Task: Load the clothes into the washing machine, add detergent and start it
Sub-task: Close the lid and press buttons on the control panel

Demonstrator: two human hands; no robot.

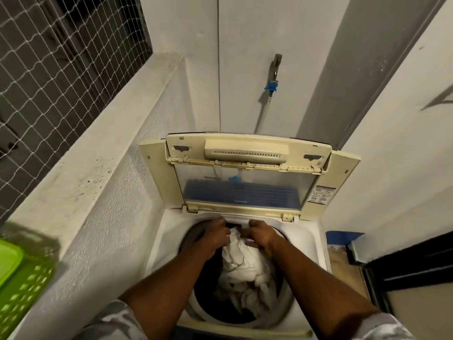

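Clothes (242, 266) inside open washing machine (311, 246)

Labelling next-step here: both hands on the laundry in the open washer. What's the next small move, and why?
Probably press the white clothes down into the drum and let go. The left hand and right hand curl into the heap's top by the far rim, and the heap stands about rim-high, so it likely needs settling before the next step.
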